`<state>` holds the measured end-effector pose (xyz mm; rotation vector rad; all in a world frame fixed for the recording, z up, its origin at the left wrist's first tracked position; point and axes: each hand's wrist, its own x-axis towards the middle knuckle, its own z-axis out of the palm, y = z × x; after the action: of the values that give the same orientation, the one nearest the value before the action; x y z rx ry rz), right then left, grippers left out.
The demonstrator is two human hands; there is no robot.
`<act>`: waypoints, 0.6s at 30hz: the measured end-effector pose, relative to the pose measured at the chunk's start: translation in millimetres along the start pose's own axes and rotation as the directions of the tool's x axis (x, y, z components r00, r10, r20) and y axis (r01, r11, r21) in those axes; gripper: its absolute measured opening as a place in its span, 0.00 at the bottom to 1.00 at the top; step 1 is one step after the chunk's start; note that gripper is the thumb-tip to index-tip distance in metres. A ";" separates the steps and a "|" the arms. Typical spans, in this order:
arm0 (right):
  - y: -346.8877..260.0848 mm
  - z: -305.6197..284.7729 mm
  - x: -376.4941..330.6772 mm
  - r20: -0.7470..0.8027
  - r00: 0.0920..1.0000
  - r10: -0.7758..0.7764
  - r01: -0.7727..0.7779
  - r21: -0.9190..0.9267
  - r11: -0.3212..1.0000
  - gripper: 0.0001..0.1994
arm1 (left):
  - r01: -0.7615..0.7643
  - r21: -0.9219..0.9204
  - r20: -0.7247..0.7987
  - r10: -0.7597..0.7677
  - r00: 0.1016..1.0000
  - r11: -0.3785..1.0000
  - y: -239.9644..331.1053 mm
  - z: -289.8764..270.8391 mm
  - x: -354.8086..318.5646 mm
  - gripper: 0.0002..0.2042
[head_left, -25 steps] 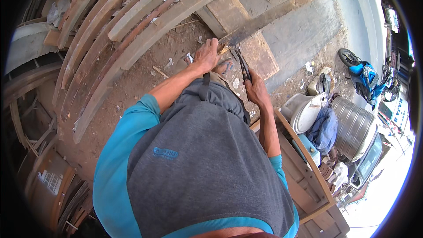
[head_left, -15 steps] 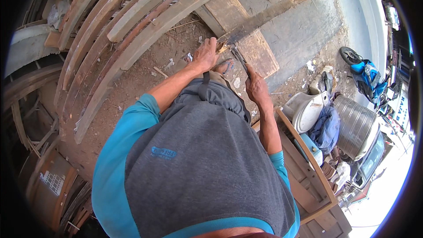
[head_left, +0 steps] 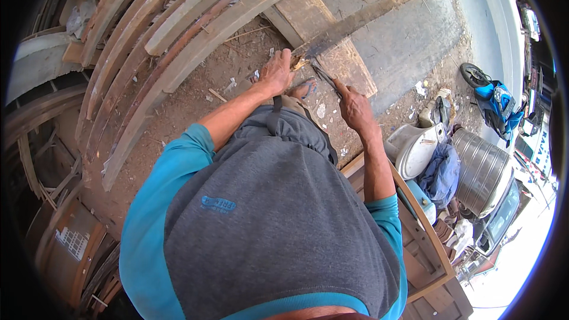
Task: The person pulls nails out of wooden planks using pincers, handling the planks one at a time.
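Observation:
My left hand (head_left: 277, 73) is closed at the near end of a long wooden beam (head_left: 379, 9). That end shows a pale, splintered patch, and the fingers hide part of it. My right hand (head_left: 358, 109) grips a slim dark metal tool (head_left: 325, 73) by its handle. The tool's head points at the broken end of the beam; its exact kind is too small to make out. Under the beam lies a flat, worn wooden board (head_left: 349, 68). My sandalled foot (head_left: 303, 89) shows between the hands.
Several curved wooden frame pieces (head_left: 195, 53) are stacked at the left. On the right stand a white toilet bowl (head_left: 418, 151), a ribbed metal drum (head_left: 483, 169) and a blue motorbike (head_left: 495, 104). A panelled wooden door (head_left: 415, 249) lies beside my right arm. Debris litters the ground.
My right hand has moved to the right and slightly up with the tool, whose handle now lies more slanted. The left hand stays at the beam's end.

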<state>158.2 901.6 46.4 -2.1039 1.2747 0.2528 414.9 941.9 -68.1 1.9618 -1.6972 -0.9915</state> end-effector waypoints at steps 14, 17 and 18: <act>26.8 37.0 27.6 0.183 0.982 0.040 -0.067 0.145 0.987 0.15 | 0.115 -0.032 0.132 -0.110 0.985 0.993 -2.6 -10.9 5.5 0.33; 16.7 58.0 16.4 0.104 0.992 0.065 -0.098 0.346 0.933 0.18 | 0.111 -0.253 0.215 -0.056 0.975 0.961 -9.8 -15.4 6.0 0.36; 10.2 63.9 15.5 0.155 0.979 0.133 -0.192 0.477 0.858 0.20 | 0.092 -0.240 0.234 -0.035 0.972 0.966 -11.6 -16.8 9.1 0.37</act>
<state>167.9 927.1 -14.3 -1.5294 1.2871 0.1055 435.2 932.7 -66.8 1.8050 -1.5395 -1.4283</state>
